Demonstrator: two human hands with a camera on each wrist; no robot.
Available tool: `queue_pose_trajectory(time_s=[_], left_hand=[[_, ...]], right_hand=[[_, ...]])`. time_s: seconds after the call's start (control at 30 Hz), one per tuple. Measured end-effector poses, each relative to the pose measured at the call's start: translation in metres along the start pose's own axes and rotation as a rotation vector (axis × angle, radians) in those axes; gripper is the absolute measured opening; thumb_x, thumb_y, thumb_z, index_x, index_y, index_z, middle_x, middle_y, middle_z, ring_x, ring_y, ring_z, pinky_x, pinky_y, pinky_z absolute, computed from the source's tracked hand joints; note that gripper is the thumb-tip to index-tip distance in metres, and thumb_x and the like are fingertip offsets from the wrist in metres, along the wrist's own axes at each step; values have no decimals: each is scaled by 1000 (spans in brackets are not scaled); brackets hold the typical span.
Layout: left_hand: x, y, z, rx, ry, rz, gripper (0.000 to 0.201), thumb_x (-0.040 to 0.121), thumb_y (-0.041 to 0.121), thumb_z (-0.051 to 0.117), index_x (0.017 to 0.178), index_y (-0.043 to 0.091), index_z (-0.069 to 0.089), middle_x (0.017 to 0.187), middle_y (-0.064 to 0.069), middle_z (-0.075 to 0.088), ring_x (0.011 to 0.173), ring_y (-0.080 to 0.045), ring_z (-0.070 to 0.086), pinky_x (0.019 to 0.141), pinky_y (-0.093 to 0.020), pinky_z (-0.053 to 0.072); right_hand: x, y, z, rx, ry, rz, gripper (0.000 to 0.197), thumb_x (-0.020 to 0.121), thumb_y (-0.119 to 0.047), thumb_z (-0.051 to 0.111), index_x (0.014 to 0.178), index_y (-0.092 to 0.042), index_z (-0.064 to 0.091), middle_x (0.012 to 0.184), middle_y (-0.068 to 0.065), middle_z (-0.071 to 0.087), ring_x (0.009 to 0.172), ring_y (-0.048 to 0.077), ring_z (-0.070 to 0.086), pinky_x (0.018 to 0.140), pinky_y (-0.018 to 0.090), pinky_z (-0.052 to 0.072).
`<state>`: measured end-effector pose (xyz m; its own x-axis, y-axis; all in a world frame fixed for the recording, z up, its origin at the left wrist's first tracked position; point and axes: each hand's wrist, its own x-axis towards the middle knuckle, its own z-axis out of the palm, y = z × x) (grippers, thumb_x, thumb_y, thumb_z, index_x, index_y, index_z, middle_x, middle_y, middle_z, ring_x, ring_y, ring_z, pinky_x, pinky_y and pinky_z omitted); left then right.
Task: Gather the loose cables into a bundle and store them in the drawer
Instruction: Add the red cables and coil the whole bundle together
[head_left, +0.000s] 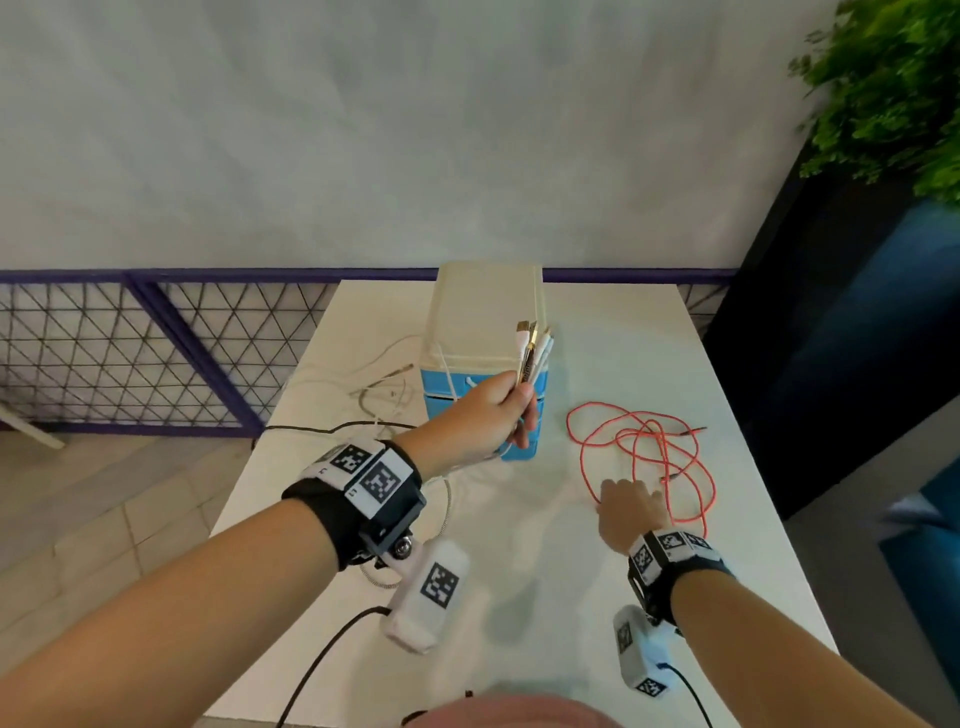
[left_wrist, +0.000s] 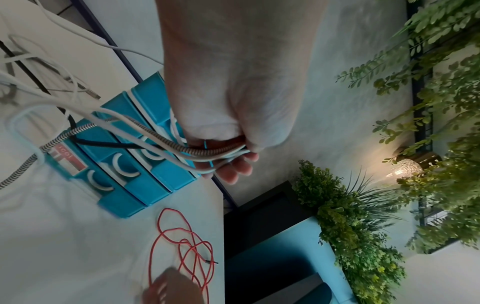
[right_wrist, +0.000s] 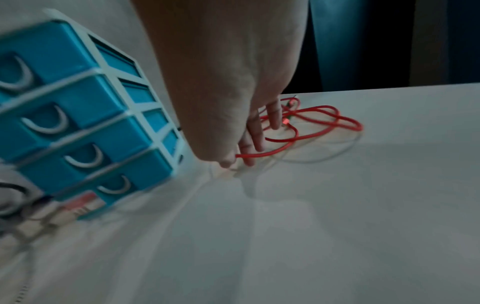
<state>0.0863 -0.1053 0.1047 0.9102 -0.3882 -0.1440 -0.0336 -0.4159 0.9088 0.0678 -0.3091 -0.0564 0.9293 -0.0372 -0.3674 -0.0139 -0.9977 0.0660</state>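
Note:
My left hand (head_left: 519, 410) is raised in front of the blue drawer unit (head_left: 483, 312) and grips a bundle of cable ends (head_left: 532, 353), plugs pointing up. The left wrist view shows white, black and braided cables (left_wrist: 182, 148) running through that fist (left_wrist: 233, 156) and trailing over the drawer fronts (left_wrist: 145, 185), which are all pushed in. A tangled red cable (head_left: 644, 434) lies on the white table to the right of the unit. My right hand (head_left: 628, 501) is down on its near edge, thumb and forefinger (right_wrist: 237, 159) pinching a strand of the red cable (right_wrist: 324, 107).
The trailing cable lengths (head_left: 374, 384) sprawl over the table's left side, with a black cable (head_left: 311, 428) near its left edge. The white table (head_left: 519, 545) drops off close on the right, by a dark cabinet (head_left: 810, 338). A plant (head_left: 893, 88) hangs above it.

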Motion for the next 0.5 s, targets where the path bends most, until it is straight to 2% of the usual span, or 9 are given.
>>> queue_pose_trajectory(time_s=[0.07, 0.13, 0.2, 0.23, 0.27, 0.3, 0.33, 0.4, 0.5], left_hand=[[4, -5, 2, -44, 15, -10, 28, 103, 24, 28, 83, 14, 45, 78, 3, 60, 70, -13, 56, 74, -30, 47], [6, -6, 5, -48, 22, -7, 28, 103, 23, 27, 82, 15, 44, 87, 2, 64, 80, -10, 59, 76, -22, 47], [11, -8, 4, 44, 34, 10, 28, 103, 25, 27, 84, 15, 46, 98, 2, 66, 92, -6, 60, 78, -12, 44], [14, -9, 4, 89, 56, 30, 28, 103, 26, 28, 84, 17, 47, 102, 0, 66, 97, -8, 61, 82, -14, 44], [17, -8, 3, 106, 97, 48, 28, 102, 26, 30, 81, 19, 47, 103, -4, 67, 99, -14, 61, 85, -22, 45], [19, -5, 2, 96, 142, 65, 29, 102, 26, 30, 79, 20, 47, 100, -7, 66, 94, -19, 62, 84, -29, 46], [21, -1, 0, 67, 184, 81, 29, 102, 25, 30, 78, 19, 45, 94, -6, 66, 85, -21, 61, 77, -31, 47], [22, 10, -6, 21, 221, 104, 27, 102, 25, 29, 82, 15, 44, 86, -1, 62, 69, -17, 60, 64, -28, 44], [21, 17, -17, 15, 120, 108, 27, 102, 28, 27, 89, 13, 44, 87, -4, 61, 56, -16, 59, 54, -30, 43]], right_hand=[[-5, -13, -18, 316, 39, -75, 20, 98, -26, 39, 110, -15, 51, 100, 7, 63, 100, 32, 61, 76, 33, 42], [-9, -28, -47, 628, 51, -182, 13, 96, -27, 46, 88, -22, 55, 74, -2, 58, 77, 27, 60, 66, 28, 38], [-13, -39, -82, 808, 118, -249, 13, 92, -26, 55, 81, -25, 62, 67, -3, 58, 66, 21, 55, 63, 31, 39], [-17, -43, -99, 880, 149, -262, 13, 90, -25, 57, 83, -22, 68, 66, -1, 60, 62, 19, 54, 63, 33, 40], [-21, -45, -115, 927, 166, -275, 16, 89, -22, 58, 82, -18, 71, 62, -1, 58, 57, 16, 50, 60, 32, 38], [-25, -45, -129, 957, 180, -289, 19, 90, -20, 57, 77, -18, 71, 59, -3, 54, 52, 12, 45, 57, 30, 36], [-30, -45, -140, 987, 191, -302, 23, 90, -19, 56, 71, -20, 69, 56, -5, 50, 48, 8, 41, 53, 27, 33], [-40, -43, -159, 1114, 194, -324, 28, 92, -15, 53, 66, -20, 63, 55, -6, 45, 41, 4, 35, 46, 22, 30], [-49, -42, -181, 1303, 238, -353, 30, 94, -11, 48, 67, -16, 58, 52, -8, 41, 38, 5, 31, 38, 19, 25]])
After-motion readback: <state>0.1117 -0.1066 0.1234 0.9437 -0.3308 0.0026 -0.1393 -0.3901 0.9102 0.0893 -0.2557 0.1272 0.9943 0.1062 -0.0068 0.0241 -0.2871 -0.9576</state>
